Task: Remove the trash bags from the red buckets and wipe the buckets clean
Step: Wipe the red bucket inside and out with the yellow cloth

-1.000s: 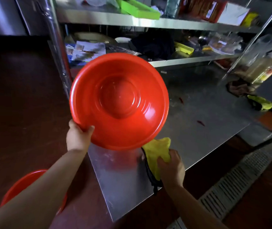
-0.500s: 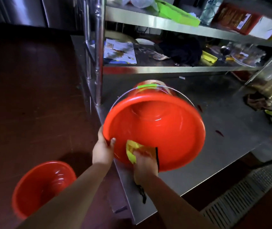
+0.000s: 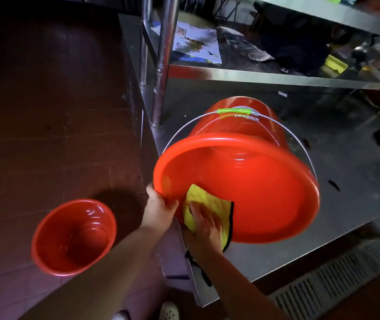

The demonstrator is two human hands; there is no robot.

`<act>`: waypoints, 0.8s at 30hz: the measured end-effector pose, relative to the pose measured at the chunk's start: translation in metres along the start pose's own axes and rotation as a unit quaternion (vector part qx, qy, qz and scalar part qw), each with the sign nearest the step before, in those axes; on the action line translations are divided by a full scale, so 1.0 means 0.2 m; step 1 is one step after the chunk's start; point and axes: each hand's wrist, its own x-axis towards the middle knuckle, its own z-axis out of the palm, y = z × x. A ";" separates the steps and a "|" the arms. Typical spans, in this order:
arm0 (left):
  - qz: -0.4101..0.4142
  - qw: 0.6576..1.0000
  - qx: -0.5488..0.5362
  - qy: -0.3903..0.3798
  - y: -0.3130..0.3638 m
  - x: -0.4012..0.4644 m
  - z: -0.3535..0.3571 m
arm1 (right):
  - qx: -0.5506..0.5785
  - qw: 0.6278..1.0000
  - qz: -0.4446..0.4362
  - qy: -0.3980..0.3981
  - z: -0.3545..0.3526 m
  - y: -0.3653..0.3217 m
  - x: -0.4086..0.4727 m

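Wiping's on: your right hand presses the yellow cloth flat-fingered on the near inner wall of the red bucket, which lies tipped on the steel surface, mouth toward you, axis running away. Left hand grips the rim. Second bucket sits on the floor, left; nothing blocks deeper strokes.

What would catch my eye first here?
A big red bucket lies tipped on the steel table, its mouth toward the camera. The left hand grips its rim while the right hand presses a yellow cloth inside. A second red bucket stands on the floor, left.
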 end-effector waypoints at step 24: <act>0.053 0.998 0.012 -0.014 -0.02 0.19 0.00 | -0.164 0.967 0.131 -0.145 -0.04 0.36 0.99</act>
